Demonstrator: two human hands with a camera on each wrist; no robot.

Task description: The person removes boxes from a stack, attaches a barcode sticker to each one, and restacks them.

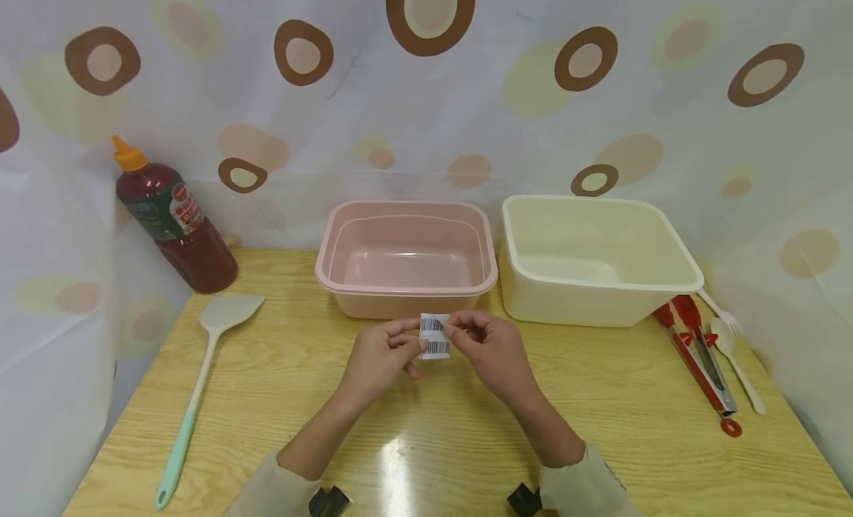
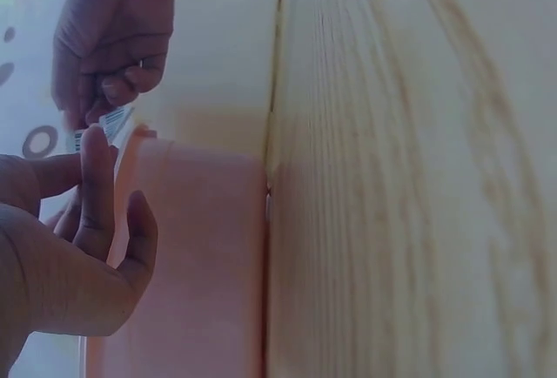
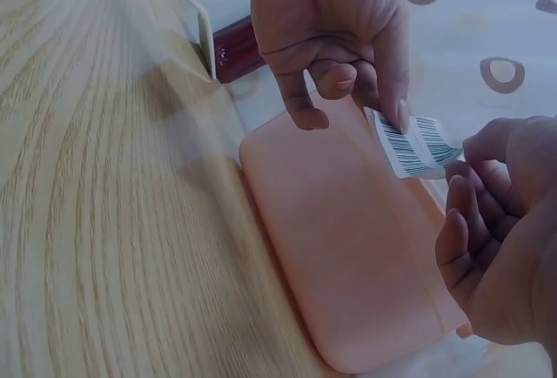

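Observation:
Both hands hold a small white barcode label (image 1: pixel 435 345) above the table, just in front of the pink basin (image 1: pixel 406 289). My left hand (image 1: pixel 381 356) pinches its left side, thumb on the printed face. At the upper right, the thumb and forefinger of my right hand (image 1: pixel 494 352) pinch a corner. In the right wrist view two barcodes show on the label (image 3: pixel 409 147), and the corner by the right fingertips is bent up. From the left wrist, the label is mostly hidden behind the fingers.
A cream basin (image 1: pixel 573 302) stands right of the pink one. At the left are a sauce bottle (image 1: pixel 176 217) and a spatula (image 1: pixel 200 384) with a mint handle. Red-handled tongs (image 1: pixel 700 361), a pale spoon (image 1: pixel 736 361) and a white fork (image 1: pixel 720 312) lie at the right.

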